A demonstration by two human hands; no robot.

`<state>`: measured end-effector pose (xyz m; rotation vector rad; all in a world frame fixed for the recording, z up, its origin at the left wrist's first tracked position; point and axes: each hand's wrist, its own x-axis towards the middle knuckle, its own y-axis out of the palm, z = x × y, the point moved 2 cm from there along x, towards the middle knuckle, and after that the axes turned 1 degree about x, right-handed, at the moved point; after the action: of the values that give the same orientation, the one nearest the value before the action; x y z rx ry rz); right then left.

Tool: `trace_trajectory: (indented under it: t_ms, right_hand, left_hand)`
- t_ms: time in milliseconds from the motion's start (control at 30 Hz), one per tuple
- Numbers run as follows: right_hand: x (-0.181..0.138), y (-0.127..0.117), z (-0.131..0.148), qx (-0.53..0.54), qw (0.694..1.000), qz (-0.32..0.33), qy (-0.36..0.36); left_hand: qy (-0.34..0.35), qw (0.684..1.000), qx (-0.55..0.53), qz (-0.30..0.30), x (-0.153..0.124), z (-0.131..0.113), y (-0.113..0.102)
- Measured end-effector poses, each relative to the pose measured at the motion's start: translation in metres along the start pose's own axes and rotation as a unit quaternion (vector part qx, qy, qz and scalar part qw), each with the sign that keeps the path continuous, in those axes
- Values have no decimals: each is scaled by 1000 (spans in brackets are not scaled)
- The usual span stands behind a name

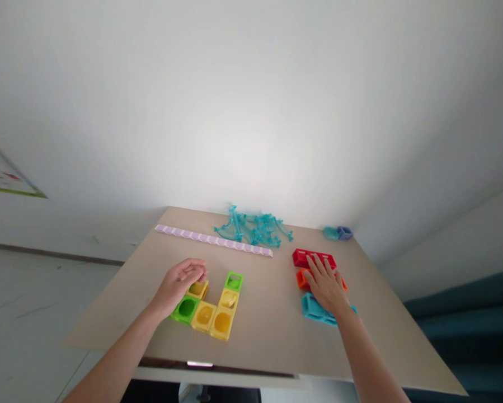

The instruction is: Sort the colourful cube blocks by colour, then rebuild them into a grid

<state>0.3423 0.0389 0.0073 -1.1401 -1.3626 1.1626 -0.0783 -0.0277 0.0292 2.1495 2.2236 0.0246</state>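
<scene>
A cluster of yellow and green cube blocks (217,313) with round holes lies on the tan table (268,336). My left hand (179,282) rests on its upper left corner, fingers curled over a yellow block (198,289). To the right lie a red block (304,257), an orange block (301,278) and a cyan block (312,309) in a column. My right hand (327,282) lies flat on them, fingers stretched toward the red one.
A long lilac strip (213,240) lies across the back of the table. Behind it is a pile of clear teal track pieces (253,228). A teal and a blue piece (338,233) sit at the far right corner. A white wall rises behind.
</scene>
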Motion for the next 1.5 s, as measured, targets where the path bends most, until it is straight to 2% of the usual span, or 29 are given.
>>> trace_trajectory:
  t_ms: [433, 533, 667, 800, 933, 1033, 1167, 1200, 1267, 1367, 1433, 1500]
  right_hand:
    - [2, 4, -4, -13, 999, -36, 9]
    - [-6, -5, 1, -4, 996, -81, 24]
    - [-35, -15, 12, -19, 987, -153, 48]
    - [-53, -9, 17, -21, 989, -142, 25]
    - [-47, 0, 10, -19, 993, -113, 18]
    - [-40, -3, 8, -4, 994, -106, 13]
    - [-46, -21, 29, 79, 983, -166, -5]
    - [-51, -25, 39, 120, 974, -189, -16]
    - [-61, -29, 68, 228, 947, -225, -40]
    - [-70, -21, 122, 377, 912, -127, -99]
    - [-68, -10, 155, 446, 887, -52, -108]
    - [-60, 0, 178, 503, 857, -8, -106]
  left_hand:
    - [8, 1000, 15, 7, 1, 0, 0]
    - [9, 1000, 19, 5, 1, 0, -1]
    - [7, 1000, 18, 8, 1, -1, -1]
    - [3, 1000, 19, 6, 0, -2, 0]
    - [2, 1000, 20, 3, 1, -2, 0]
    - [6, 1000, 17, 3, 2, -1, 1]
    - [70, 996, 33, -47, -8, -8, -1]
    - [98, 991, 66, -60, -12, -12, -2]
    - [159, 970, 179, -42, -24, -20, -1]
    - [212, 908, 360, 16, -42, -24, 3]
    - [212, 861, 460, 42, -53, -18, 7]
    - [204, 817, 536, 54, -61, -8, 11]
